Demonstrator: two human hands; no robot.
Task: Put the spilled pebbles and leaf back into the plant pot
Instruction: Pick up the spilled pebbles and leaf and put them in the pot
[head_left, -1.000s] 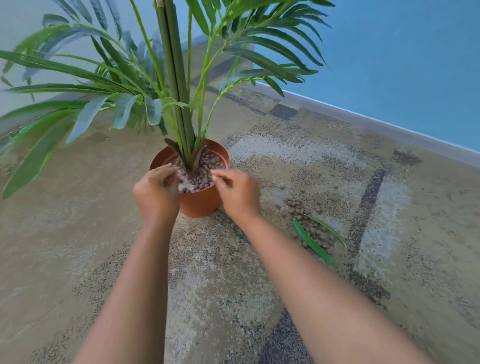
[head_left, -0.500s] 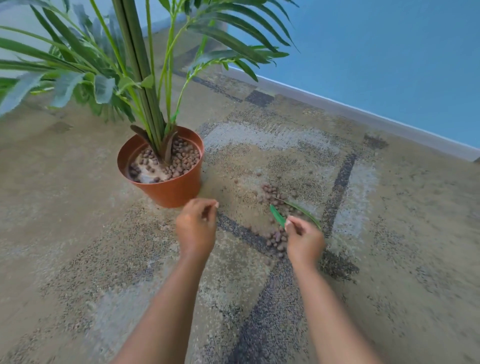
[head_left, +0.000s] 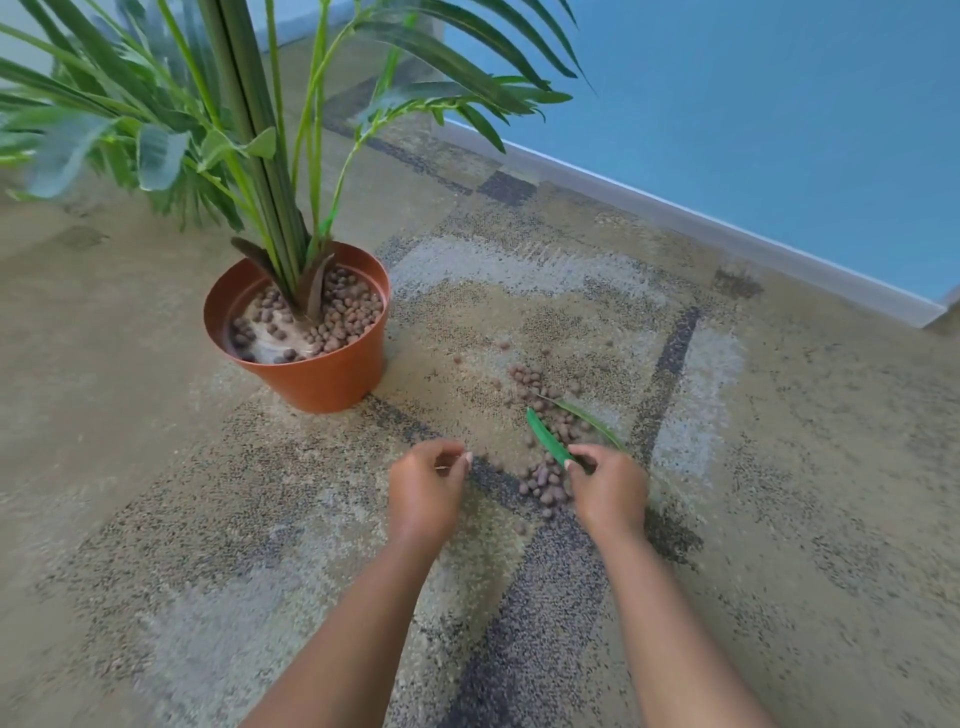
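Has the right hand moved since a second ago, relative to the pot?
Yes. The right hand has left the pot rim and gone out to the right, onto the spilled pebbles, where its fingertips meet the leaf.

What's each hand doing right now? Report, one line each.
Left hand: fingers curled, pinched near the thumb; whether it holds a pebble cannot be told.
Right hand: closed on the green leaf.

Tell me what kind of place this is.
Probably an indoor room, maybe an office or a home. It has patterned carpet, a blue wall with a pale baseboard, and a potted palm standing on the floor.
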